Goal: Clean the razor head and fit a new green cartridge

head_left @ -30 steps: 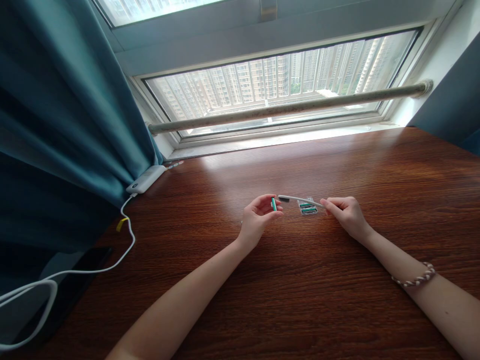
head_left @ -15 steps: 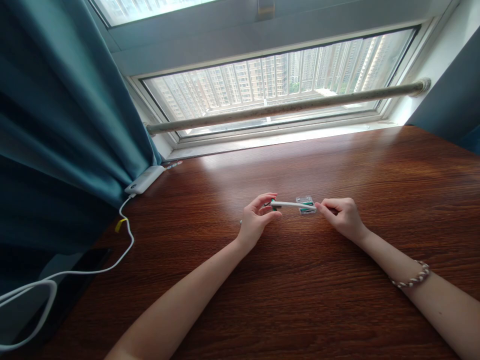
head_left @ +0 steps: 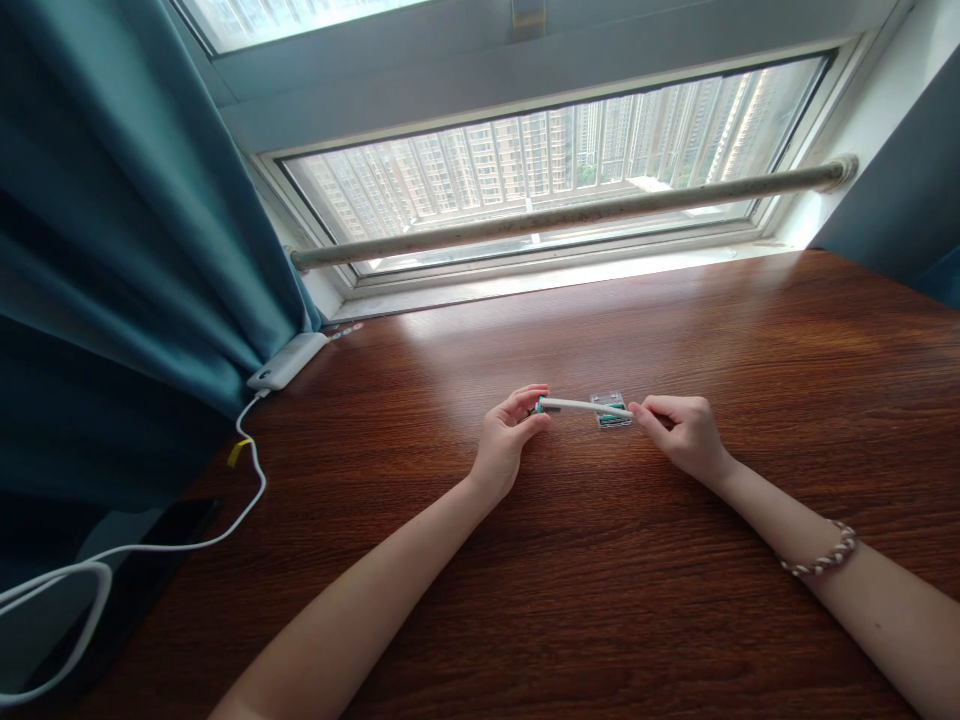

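we identify the support surface as a dark brown wood-grain table (head_left: 480,600). on it we locate a clear case (head_left: 606,398) with green items (head_left: 614,420) inside; at left, a white rectangular device (head_left: 289,362) and its connected white cable (head_left: 256,455).

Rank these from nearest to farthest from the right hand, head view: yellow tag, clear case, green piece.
1. Clear case: on the table, just left of the right hand.
2. Green piece: farther left, in the left hand.
3. Yellow tag: far left, at the white cable.
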Motion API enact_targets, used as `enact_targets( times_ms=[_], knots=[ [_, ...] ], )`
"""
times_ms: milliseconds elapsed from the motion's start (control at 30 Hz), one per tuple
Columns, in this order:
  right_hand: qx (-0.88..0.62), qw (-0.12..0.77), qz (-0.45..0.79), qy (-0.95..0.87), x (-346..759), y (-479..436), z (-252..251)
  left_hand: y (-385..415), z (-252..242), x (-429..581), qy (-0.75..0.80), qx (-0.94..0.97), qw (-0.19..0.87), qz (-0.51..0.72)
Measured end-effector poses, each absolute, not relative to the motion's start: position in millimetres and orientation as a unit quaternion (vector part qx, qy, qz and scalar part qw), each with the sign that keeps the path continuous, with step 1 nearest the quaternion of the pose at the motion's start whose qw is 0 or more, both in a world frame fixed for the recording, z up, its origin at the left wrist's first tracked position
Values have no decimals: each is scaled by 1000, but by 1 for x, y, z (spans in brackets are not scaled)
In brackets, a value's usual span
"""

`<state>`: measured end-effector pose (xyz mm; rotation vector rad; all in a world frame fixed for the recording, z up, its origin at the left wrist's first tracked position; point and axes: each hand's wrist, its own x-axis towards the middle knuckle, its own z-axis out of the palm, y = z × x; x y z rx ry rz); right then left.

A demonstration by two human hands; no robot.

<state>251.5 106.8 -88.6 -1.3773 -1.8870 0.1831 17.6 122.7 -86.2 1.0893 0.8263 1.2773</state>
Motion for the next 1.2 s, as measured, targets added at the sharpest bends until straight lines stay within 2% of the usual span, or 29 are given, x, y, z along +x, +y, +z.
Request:
enact_targets(
  times_ms=[100,267,400,567,833,1200],
  knots=[
    [-564,395,39,-724,251,106,-88,121,-85,20,339,417,637,553],
    [-528,384,63,-755,249,104,-87,121,-84,19,317,390,675,540],
    [-557,404,47,-725,249,103,-85,123,-85,17,309,347,709,531],
    [-545,427,134,-709,239,99,-84,117,-80,22,312,271,783,466],
    [-489,427,361,-670,216,90,-77,86,-72,43,297,207,871,331],
    [-470,409,458,-634,216,95,-79,86,-77,39,285,213,881,312]
  ],
)
